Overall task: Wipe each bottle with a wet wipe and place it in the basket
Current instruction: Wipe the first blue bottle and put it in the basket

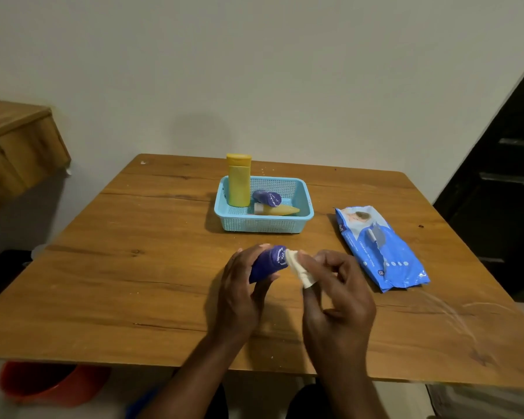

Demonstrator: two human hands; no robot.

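Note:
My left hand (239,294) grips a small purple bottle (270,263) above the table's near middle. My right hand (336,300) pinches a white wet wipe (298,267) and presses it against the bottle's right end. Behind them stands a light blue basket (263,223). It holds a tall yellow bottle (239,182) standing upright at its left, a second purple bottle (267,197) lying down, and a yellow tube (277,210) lying along the front.
A blue pack of wet wipes (381,249) lies on the wooden table (133,267) to the right of my hands. A wooden shelf (15,146) juts from the wall at left. An orange tub (52,384) sits under the table's front left edge.

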